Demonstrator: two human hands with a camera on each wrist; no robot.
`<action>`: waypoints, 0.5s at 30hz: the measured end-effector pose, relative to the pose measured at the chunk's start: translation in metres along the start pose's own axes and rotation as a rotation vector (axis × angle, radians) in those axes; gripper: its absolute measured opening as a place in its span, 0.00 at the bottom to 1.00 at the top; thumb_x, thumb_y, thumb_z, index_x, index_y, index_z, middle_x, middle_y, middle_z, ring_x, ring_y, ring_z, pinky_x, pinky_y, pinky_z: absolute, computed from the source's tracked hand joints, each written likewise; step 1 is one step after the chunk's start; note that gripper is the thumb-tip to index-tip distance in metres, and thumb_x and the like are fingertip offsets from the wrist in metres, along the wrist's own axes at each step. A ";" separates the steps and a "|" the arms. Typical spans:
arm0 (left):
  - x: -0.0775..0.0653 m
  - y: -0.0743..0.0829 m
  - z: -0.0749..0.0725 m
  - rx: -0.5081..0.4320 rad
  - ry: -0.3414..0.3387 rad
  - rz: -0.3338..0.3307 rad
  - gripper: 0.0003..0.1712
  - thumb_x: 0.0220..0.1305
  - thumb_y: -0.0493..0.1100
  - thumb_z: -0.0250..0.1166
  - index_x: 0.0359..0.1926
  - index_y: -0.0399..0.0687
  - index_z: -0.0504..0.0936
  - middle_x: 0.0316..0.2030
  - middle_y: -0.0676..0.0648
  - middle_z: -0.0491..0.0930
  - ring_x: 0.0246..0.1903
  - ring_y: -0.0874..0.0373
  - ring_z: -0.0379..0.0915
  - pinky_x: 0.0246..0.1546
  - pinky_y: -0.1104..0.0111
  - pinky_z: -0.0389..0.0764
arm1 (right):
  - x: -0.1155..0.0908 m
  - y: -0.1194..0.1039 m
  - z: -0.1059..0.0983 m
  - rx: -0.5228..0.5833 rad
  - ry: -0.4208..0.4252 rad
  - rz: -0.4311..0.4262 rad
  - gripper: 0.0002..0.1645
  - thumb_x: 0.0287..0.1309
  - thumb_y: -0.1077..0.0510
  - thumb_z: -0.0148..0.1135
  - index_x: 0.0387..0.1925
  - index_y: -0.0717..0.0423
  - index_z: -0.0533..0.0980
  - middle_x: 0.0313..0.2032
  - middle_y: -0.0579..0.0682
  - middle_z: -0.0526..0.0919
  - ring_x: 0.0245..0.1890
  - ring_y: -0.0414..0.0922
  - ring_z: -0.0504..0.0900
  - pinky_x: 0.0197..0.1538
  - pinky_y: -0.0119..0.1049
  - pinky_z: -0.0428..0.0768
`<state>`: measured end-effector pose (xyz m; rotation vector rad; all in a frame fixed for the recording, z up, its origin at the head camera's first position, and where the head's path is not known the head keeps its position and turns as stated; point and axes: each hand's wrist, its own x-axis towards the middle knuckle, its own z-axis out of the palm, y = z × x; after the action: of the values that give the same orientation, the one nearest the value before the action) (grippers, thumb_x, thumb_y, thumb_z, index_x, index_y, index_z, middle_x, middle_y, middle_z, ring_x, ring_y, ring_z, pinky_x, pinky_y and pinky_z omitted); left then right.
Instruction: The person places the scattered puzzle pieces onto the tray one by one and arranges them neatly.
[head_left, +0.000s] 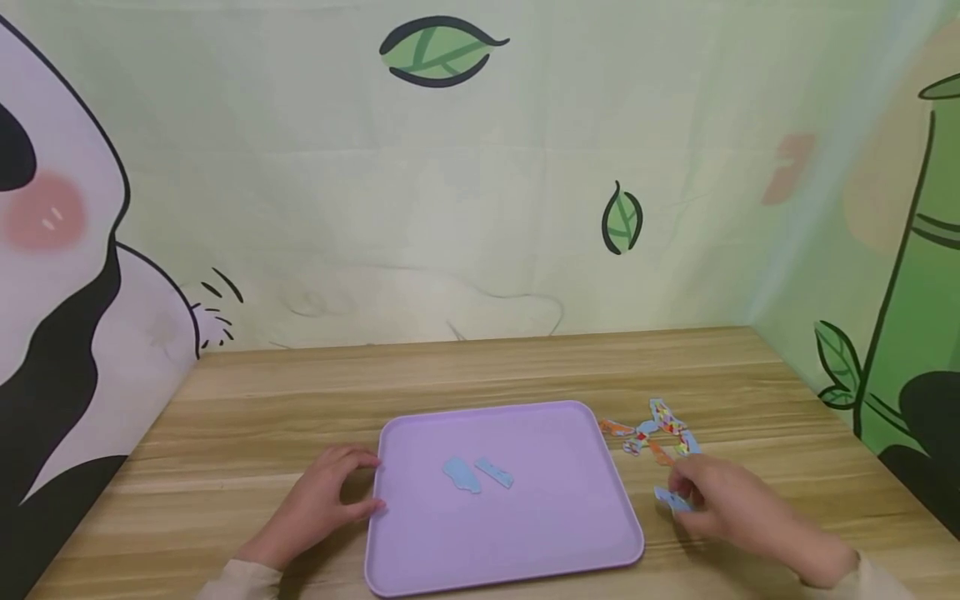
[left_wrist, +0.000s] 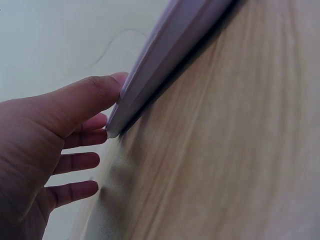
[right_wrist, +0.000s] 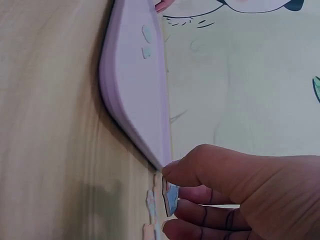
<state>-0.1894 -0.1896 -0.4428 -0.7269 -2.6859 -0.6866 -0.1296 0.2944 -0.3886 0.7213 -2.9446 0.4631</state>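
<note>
A light purple tray (head_left: 540, 517) lies on the wooden table with two flat pale blue puzzle pieces on it, a wider one (head_left: 461, 475) and a narrow one (head_left: 495, 473). My left hand (head_left: 318, 500) is at the tray's left rim, thumb and fingertips touching the edge and spread apart; the left wrist view shows the thumb (left_wrist: 100, 90) against the tray's outer side. To the right of the tray, my right hand (head_left: 738, 508) pinches a light blue puzzle piece (right_wrist: 171, 196) between thumb and fingers, above the table. Part of that piece is hidden behind the fingers.
Several colourful puzzle pieces (head_left: 667, 421), with orange, red and blue patches, lie in a loose cluster beyond my right hand, close to the tray's right rim. Behind the wooden table (head_left: 300, 379) hangs a pale green cloth (head_left: 315, 167) printed with leaves, a panda and bamboo.
</note>
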 end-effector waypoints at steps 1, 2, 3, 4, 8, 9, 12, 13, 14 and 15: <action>0.000 0.000 0.000 0.000 0.000 -0.001 0.26 0.43 0.49 0.77 0.45 0.45 0.82 0.47 0.47 0.81 0.50 0.49 0.75 0.54 0.52 0.78 | 0.002 -0.001 -0.001 0.000 0.010 -0.006 0.12 0.42 0.59 0.72 0.27 0.48 0.74 0.24 0.36 0.73 0.25 0.28 0.68 0.26 0.25 0.72; 0.000 0.000 0.000 -0.001 0.000 0.000 0.26 0.43 0.49 0.77 0.45 0.45 0.82 0.47 0.47 0.81 0.50 0.49 0.75 0.54 0.52 0.78 | 0.004 -0.002 -0.002 -0.003 0.021 -0.013 0.12 0.42 0.59 0.72 0.27 0.48 0.74 0.24 0.36 0.74 0.25 0.28 0.69 0.27 0.25 0.73; 0.000 0.000 0.000 -0.002 -0.001 0.000 0.26 0.43 0.49 0.77 0.45 0.45 0.82 0.47 0.47 0.81 0.50 0.49 0.75 0.54 0.52 0.78 | 0.006 -0.003 -0.003 -0.005 0.032 -0.021 0.12 0.43 0.59 0.72 0.26 0.48 0.74 0.24 0.35 0.74 0.25 0.28 0.69 0.27 0.26 0.73; 0.000 0.000 0.000 -0.002 -0.002 -0.001 0.26 0.44 0.49 0.77 0.45 0.45 0.82 0.47 0.47 0.81 0.51 0.49 0.75 0.54 0.52 0.78 | 0.008 -0.004 -0.003 -0.009 0.041 -0.026 0.12 0.43 0.59 0.71 0.26 0.48 0.74 0.23 0.35 0.74 0.25 0.28 0.69 0.26 0.25 0.73; 0.000 -0.001 0.000 -0.004 -0.005 0.001 0.26 0.44 0.49 0.77 0.45 0.45 0.82 0.48 0.47 0.81 0.51 0.49 0.75 0.54 0.52 0.77 | 0.015 -0.007 -0.006 -0.015 0.073 -0.054 0.12 0.44 0.60 0.70 0.25 0.46 0.73 0.22 0.34 0.73 0.25 0.27 0.69 0.26 0.25 0.73; 0.000 -0.001 0.001 -0.004 -0.004 0.000 0.26 0.44 0.49 0.77 0.45 0.45 0.82 0.48 0.47 0.81 0.51 0.49 0.75 0.54 0.52 0.77 | 0.017 -0.008 -0.007 -0.013 0.072 -0.059 0.12 0.44 0.60 0.70 0.25 0.46 0.72 0.22 0.34 0.73 0.25 0.28 0.69 0.26 0.25 0.73; 0.001 -0.001 0.001 -0.003 -0.003 0.003 0.26 0.44 0.49 0.77 0.45 0.45 0.82 0.47 0.47 0.81 0.51 0.49 0.75 0.54 0.52 0.77 | 0.024 -0.012 -0.010 -0.010 0.056 -0.064 0.11 0.42 0.61 0.69 0.25 0.47 0.73 0.23 0.35 0.73 0.25 0.28 0.70 0.27 0.25 0.73; 0.001 -0.001 0.001 -0.004 -0.002 0.003 0.26 0.44 0.49 0.77 0.45 0.45 0.82 0.47 0.47 0.81 0.51 0.49 0.75 0.54 0.52 0.77 | 0.026 -0.013 -0.011 -0.006 0.044 -0.055 0.11 0.42 0.61 0.69 0.26 0.48 0.73 0.23 0.35 0.73 0.25 0.28 0.70 0.27 0.25 0.73; 0.001 -0.001 0.001 -0.005 -0.003 0.002 0.26 0.44 0.49 0.77 0.45 0.45 0.82 0.47 0.47 0.81 0.51 0.49 0.75 0.54 0.53 0.78 | 0.028 -0.015 -0.012 -0.005 0.029 -0.049 0.10 0.42 0.61 0.68 0.26 0.48 0.74 0.23 0.36 0.74 0.25 0.29 0.70 0.27 0.26 0.73; 0.001 -0.002 0.001 -0.006 -0.004 0.000 0.26 0.44 0.49 0.77 0.45 0.45 0.82 0.47 0.47 0.81 0.51 0.49 0.75 0.54 0.53 0.77 | 0.030 -0.017 -0.012 -0.009 0.024 -0.043 0.10 0.41 0.60 0.68 0.26 0.48 0.74 0.23 0.36 0.74 0.25 0.29 0.70 0.28 0.26 0.73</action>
<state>-0.1911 -0.1898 -0.4440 -0.7310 -2.6888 -0.6945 -0.1485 0.2707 -0.3678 0.7711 -2.9007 0.4518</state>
